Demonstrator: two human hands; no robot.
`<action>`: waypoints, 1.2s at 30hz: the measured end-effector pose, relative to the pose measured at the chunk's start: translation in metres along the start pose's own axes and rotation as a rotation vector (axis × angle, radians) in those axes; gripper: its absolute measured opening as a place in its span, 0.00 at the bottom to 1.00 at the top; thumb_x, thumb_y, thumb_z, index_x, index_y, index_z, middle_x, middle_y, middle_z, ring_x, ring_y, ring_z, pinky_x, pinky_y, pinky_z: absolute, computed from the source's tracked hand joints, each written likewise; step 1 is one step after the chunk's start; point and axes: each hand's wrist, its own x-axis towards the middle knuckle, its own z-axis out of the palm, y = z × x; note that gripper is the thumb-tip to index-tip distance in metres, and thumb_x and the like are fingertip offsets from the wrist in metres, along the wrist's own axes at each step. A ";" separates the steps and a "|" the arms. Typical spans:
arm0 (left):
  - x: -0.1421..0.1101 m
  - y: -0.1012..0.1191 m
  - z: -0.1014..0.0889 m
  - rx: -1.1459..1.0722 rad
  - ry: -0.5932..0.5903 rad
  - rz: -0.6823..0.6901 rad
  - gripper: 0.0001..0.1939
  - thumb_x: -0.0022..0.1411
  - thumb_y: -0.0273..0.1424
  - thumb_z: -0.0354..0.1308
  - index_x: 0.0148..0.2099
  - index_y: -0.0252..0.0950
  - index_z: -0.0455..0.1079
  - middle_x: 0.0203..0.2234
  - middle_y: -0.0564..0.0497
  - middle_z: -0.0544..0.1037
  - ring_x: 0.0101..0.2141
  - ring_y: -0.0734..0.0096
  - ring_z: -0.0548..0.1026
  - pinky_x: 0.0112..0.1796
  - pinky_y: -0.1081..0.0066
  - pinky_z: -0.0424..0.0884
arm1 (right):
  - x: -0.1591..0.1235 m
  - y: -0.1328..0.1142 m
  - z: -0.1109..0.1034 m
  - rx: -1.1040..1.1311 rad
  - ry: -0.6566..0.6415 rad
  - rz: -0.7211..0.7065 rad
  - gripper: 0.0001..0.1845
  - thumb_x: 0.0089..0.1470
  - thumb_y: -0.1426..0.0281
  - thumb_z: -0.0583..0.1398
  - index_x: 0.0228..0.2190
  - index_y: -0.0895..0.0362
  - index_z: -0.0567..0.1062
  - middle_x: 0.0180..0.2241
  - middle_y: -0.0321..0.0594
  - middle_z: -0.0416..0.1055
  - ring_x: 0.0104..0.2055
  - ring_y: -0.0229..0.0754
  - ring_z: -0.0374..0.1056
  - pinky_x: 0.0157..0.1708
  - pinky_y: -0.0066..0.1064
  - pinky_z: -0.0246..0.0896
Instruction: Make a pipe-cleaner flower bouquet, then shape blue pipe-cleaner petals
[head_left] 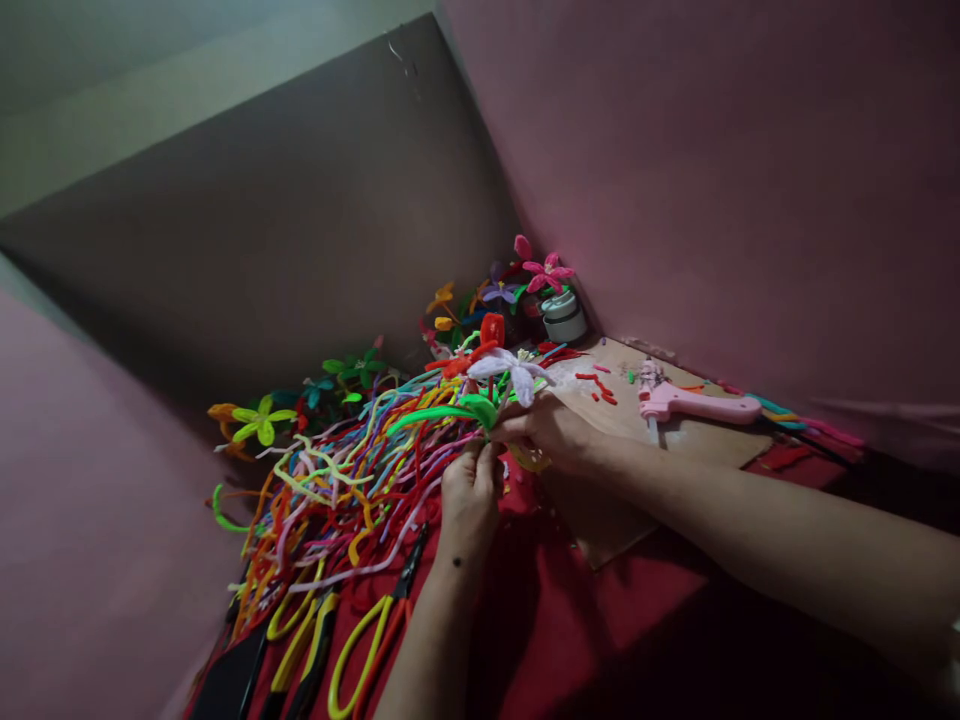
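Hands [469, 492] [553, 432] seemingly closed beneath pale flower [519, 374]

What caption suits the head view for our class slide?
Left hand and right hand hold a white flower and green leaf beside piled pipe cleaners, glue gun at right.

Home-like craft corner, pink wall [712, 170], heaped pipe cleaners [405, 430], glue gun [701, 403]

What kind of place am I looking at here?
Probably a craft corner, perhaps in a home: there's a heap of colorful fuzzy stems, several flowers that look made from them, and what seems to be a glue gun.
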 end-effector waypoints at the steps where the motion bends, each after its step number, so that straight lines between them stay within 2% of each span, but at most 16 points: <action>1: -0.001 0.000 0.000 -0.022 -0.010 -0.036 0.15 0.54 0.38 0.55 0.20 0.35 0.62 0.10 0.58 0.59 0.14 0.80 0.55 0.17 0.77 0.52 | -0.001 -0.001 0.000 -0.003 -0.005 0.004 0.06 0.35 0.73 0.61 0.13 0.59 0.70 0.14 0.34 0.64 0.20 0.35 0.60 0.21 0.27 0.56; 4: -0.002 0.001 0.000 -0.100 -0.043 -0.107 0.15 0.56 0.39 0.54 0.22 0.35 0.62 0.11 0.58 0.60 0.14 0.80 0.56 0.18 0.77 0.53 | -0.006 -0.008 0.001 -0.019 -0.070 0.001 0.05 0.35 0.74 0.60 0.14 0.61 0.69 0.14 0.34 0.64 0.19 0.33 0.58 0.19 0.26 0.53; 7: -0.003 0.004 0.000 -0.201 -0.043 -0.108 0.17 0.56 0.39 0.54 0.22 0.35 0.58 0.11 0.60 0.57 0.15 0.81 0.55 0.18 0.77 0.54 | -0.011 -0.016 0.001 -0.082 -0.155 0.030 0.03 0.35 0.74 0.60 0.19 0.62 0.72 0.17 0.34 0.66 0.20 0.33 0.59 0.21 0.26 0.53; 11: -0.004 0.007 -0.001 -0.291 -0.018 -0.124 0.17 0.55 0.38 0.56 0.21 0.36 0.55 0.12 0.61 0.53 0.15 0.82 0.53 0.18 0.77 0.54 | -0.010 -0.023 -0.001 -0.165 -0.126 0.047 0.12 0.31 0.74 0.63 0.25 0.63 0.74 0.23 0.36 0.69 0.25 0.34 0.63 0.27 0.26 0.57; 14: -0.004 0.009 -0.002 -0.280 0.010 -0.131 0.17 0.55 0.38 0.56 0.21 0.35 0.56 0.12 0.61 0.52 0.15 0.82 0.52 0.17 0.78 0.54 | -0.006 -0.024 -0.003 -0.172 -0.126 0.019 0.10 0.33 0.74 0.63 0.25 0.62 0.74 0.24 0.36 0.69 0.27 0.35 0.64 0.27 0.25 0.56; 17: -0.003 0.009 -0.003 -0.276 0.027 -0.135 0.16 0.55 0.37 0.56 0.22 0.34 0.58 0.12 0.61 0.53 0.15 0.83 0.52 0.17 0.79 0.53 | -0.003 -0.022 -0.006 -0.198 -0.104 0.016 0.07 0.35 0.74 0.63 0.23 0.62 0.73 0.20 0.34 0.68 0.23 0.31 0.60 0.24 0.24 0.53; 19: -0.003 0.007 -0.003 -0.316 0.003 -0.135 0.15 0.55 0.37 0.56 0.23 0.33 0.60 0.12 0.61 0.52 0.15 0.83 0.52 0.17 0.79 0.53 | -0.001 -0.019 -0.009 -0.140 -0.111 0.017 0.07 0.35 0.73 0.64 0.23 0.62 0.73 0.19 0.33 0.67 0.21 0.30 0.59 0.23 0.24 0.52; 22: -0.003 0.007 -0.003 -0.481 -0.075 -0.166 0.13 0.56 0.35 0.56 0.25 0.33 0.62 0.12 0.62 0.50 0.14 0.85 0.49 0.17 0.79 0.51 | 0.001 -0.017 -0.012 -0.038 -0.154 0.054 0.09 0.35 0.72 0.65 0.24 0.62 0.75 0.20 0.34 0.69 0.21 0.29 0.59 0.22 0.23 0.49; 25: -0.005 0.009 -0.003 -0.650 -0.189 -0.217 0.12 0.57 0.34 0.56 0.26 0.32 0.63 0.13 0.62 0.48 0.14 0.85 0.46 0.17 0.79 0.49 | 0.002 -0.017 -0.013 0.010 -0.142 0.107 0.09 0.33 0.74 0.65 0.24 0.62 0.76 0.19 0.33 0.68 0.19 0.28 0.57 0.20 0.23 0.47; 29: -0.006 0.010 -0.005 -0.771 -0.332 -0.225 0.10 0.58 0.33 0.55 0.28 0.31 0.66 0.13 0.62 0.48 0.15 0.85 0.46 0.18 0.79 0.51 | 0.001 -0.017 -0.010 0.121 -0.148 0.082 0.07 0.31 0.77 0.65 0.21 0.60 0.74 0.20 0.32 0.69 0.22 0.29 0.59 0.22 0.22 0.52; 33: -0.008 0.009 -0.008 -0.850 -0.475 -0.243 0.11 0.56 0.33 0.56 0.26 0.31 0.66 0.13 0.61 0.46 0.15 0.85 0.45 0.18 0.80 0.51 | -0.001 -0.016 -0.007 0.159 -0.280 0.069 0.04 0.34 0.76 0.63 0.20 0.61 0.74 0.20 0.33 0.69 0.23 0.31 0.61 0.24 0.23 0.55; 36: -0.010 0.007 -0.011 -0.900 -0.566 -0.247 0.13 0.54 0.35 0.57 0.23 0.32 0.64 0.13 0.61 0.45 0.14 0.85 0.45 0.17 0.80 0.51 | -0.004 -0.017 -0.007 0.115 -0.408 0.087 0.03 0.39 0.73 0.62 0.21 0.61 0.74 0.15 0.29 0.62 0.16 0.26 0.51 0.16 0.20 0.43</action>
